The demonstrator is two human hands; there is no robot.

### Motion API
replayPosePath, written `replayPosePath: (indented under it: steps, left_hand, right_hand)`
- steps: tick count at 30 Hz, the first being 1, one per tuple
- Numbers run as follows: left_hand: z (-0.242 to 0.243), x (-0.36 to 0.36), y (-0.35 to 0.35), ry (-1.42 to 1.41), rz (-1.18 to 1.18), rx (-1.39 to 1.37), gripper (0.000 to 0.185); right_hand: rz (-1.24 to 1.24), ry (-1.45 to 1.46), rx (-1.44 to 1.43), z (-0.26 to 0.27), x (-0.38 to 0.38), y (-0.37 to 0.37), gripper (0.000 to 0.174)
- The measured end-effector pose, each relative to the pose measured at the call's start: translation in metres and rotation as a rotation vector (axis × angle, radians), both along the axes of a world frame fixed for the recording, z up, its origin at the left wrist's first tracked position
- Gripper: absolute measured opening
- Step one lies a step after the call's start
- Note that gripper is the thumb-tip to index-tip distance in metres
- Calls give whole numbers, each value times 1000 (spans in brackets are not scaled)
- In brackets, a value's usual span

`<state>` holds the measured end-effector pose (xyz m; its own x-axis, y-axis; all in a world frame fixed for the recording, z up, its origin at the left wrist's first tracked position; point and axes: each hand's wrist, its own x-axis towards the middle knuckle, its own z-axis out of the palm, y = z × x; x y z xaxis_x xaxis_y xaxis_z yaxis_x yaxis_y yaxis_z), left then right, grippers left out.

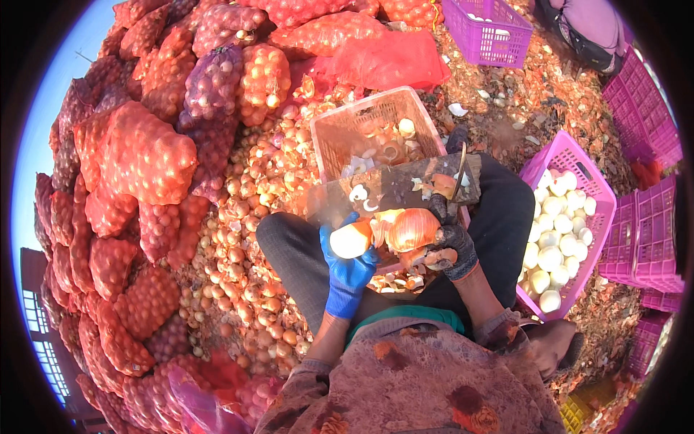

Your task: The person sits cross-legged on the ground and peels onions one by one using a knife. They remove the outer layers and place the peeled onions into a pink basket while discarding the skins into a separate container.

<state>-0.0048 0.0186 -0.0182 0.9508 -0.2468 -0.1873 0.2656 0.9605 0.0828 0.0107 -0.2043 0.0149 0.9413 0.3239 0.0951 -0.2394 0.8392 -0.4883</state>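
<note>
My left hand (347,263), in a blue glove, grips a partly peeled onion (351,241) whose pale flesh shows. Loose brown outer skin (413,230) stretches from that onion towards my right hand (453,244), which wears a dark glove with the fingertips bare and pinches the skin. Both hands are over my lap. Just beyond them a wooden board (390,184) lies across a pink plastic crate (320,142), with onion scraps and a knife (461,171) on it; only part of the knife shows.
Unpeeled onions (255,260) cover the ground at the left, with stacked red mesh sacks (146,157) behind. At the right stands a pink crate (602,217) of peeled onions (550,257). More purple crates (640,238) are farther right. A person (591,27) is at the upper right.
</note>
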Motion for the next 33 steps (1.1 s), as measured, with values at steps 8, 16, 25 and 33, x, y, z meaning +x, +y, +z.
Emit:
replayPosePath:
  steps: [8, 16, 25, 33]
  left_hand:
    - [-6, 14, -6, -28, -44, 108, 56]
    - [-9, 11, -21, 127, -30, 628, 44]
    - [-5, 5, -24, 102, -47, 617, 50]
    - [-14, 13, -22, 247, -50, 336, 53]
  right_hand:
    - [-264, -218, -997, 8, 68, 0, 25]
    - [-254, -266, -1171, -41, -8, 35, 33]
    - [-273, -183, -1305, -78, 34, 25, 34]
    - [-278, -273, -1554, -17, 7, -3, 35]
